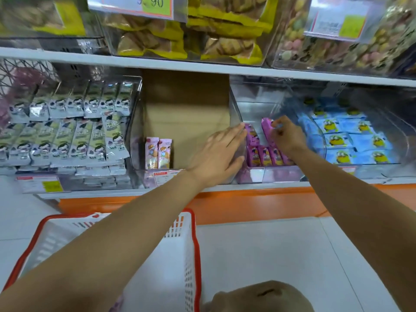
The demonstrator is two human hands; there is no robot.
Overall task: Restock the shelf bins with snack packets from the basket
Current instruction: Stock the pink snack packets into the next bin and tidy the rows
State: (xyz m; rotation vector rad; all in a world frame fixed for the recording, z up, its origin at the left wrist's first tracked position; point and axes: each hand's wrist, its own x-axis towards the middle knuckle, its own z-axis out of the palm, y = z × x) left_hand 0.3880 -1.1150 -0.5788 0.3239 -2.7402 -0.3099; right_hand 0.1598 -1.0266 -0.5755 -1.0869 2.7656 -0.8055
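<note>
A clear shelf bin (254, 176) holds a row of purple snack packets (266, 156) standing upright. My right hand (287, 136) is inside the bin and pinches one purple packet (266, 128) above the row. My left hand (221, 154) lies flat with straight fingers against the bin's left wall, fingertips next to another purple packet (251, 134). The white basket with a red rim (191, 255) stands on the floor below my left forearm; what it holds is mostly hidden by the arm.
Left of the purple bin, a bin with a cardboard backing holds two pink packets (158, 153). Further left are stacked green-white packets (67, 140), to the right blue packets (351, 140). The shelf above (202, 66) carries yellow cookie bags. An orange base strip (247, 206) runs below.
</note>
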